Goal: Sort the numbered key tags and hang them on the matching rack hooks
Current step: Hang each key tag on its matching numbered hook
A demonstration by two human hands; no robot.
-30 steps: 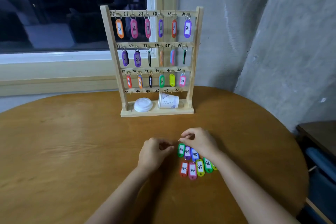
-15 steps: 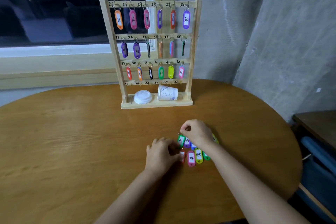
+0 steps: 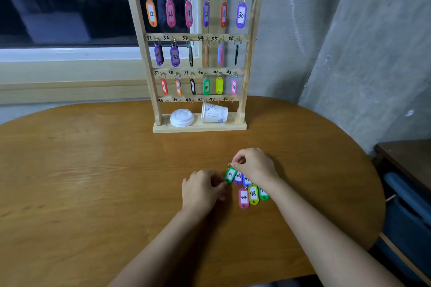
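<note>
A wooden key rack (image 3: 252, 53) stands at the back of the table. Its three upper rows, 25 to 42, carry coloured tags; the bottom hooks, 43 to 48 (image 3: 193, 100), are bare. My right hand (image 3: 255, 165) pinches the ring of the green tag 43 (image 3: 230, 174), tilting it up. My left hand (image 3: 201, 190) is curled beside it, fingertips at that tag's lower end, covering a red tag. Loose on the table lie the purple tag 44 (image 3: 238, 177), a blue tag (image 3: 246, 180), the pink tag 44 (image 3: 243, 197), the yellow-green tag 45 (image 3: 253, 193) and another green tag (image 3: 264, 195).
A white lid (image 3: 182, 117) and a paper cup (image 3: 214, 113) on its side rest on the rack's base. The round wooden table (image 3: 93, 170) curves away at the right, where dark furniture (image 3: 408, 158) stands. Window and concrete wall are behind.
My left hand slid right, over the red tag 43, up to the green tag. My right hand raised the green tag's ring slightly. The camera view shifted.
</note>
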